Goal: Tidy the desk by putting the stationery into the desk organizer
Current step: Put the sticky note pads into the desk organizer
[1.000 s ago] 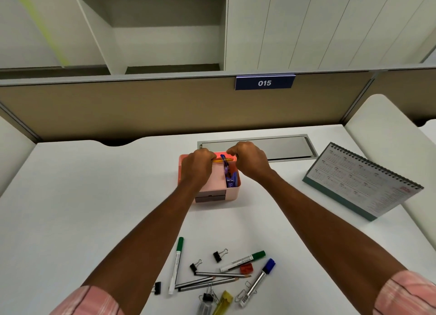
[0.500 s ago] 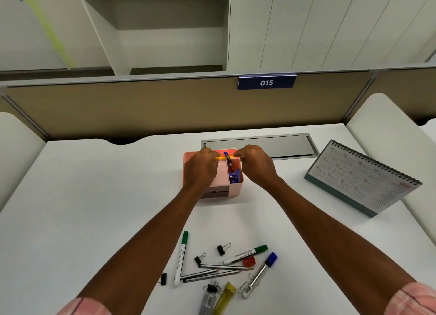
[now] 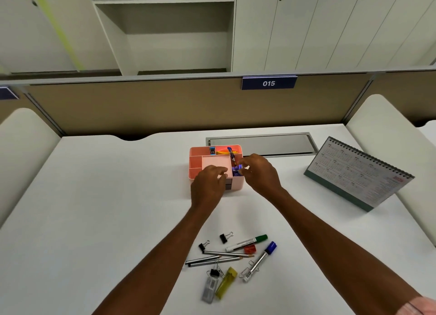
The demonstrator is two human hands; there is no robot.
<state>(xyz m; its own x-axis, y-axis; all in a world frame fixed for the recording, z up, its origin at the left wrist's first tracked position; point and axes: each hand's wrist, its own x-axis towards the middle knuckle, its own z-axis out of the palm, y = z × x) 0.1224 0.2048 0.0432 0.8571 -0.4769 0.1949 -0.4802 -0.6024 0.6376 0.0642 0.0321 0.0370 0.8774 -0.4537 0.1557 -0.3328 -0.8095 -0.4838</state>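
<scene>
The pink desk organizer (image 3: 195,160) stands mid-desk. A yellow pencil (image 3: 223,152) and a small blue item (image 3: 212,150) lie in its rear compartment, and blue pens (image 3: 232,157) stand in its right one. My left hand (image 3: 207,187) hovers over the organizer's front edge, fingers loosely curled and empty. My right hand (image 3: 259,175) is beside the right compartment with thumb and fingers apart, holding nothing. Loose stationery lies near me: a green marker (image 3: 247,242), a blue marker (image 3: 260,259), pencils (image 3: 219,258), a red sharpener (image 3: 250,249), binder clips (image 3: 226,237), a yellow tube (image 3: 226,282) and a grey case (image 3: 209,288).
A desk calendar (image 3: 358,173) stands at the right. A metal cable hatch (image 3: 262,143) is set into the desk behind the organizer. A tan partition (image 3: 165,107) with the sign 015 closes the far edge. My left forearm covers part of the stationery pile.
Both hands have let go of the yellow pencil, which now lies in the rear compartment. They have drawn back toward me, to the organizer's front.
</scene>
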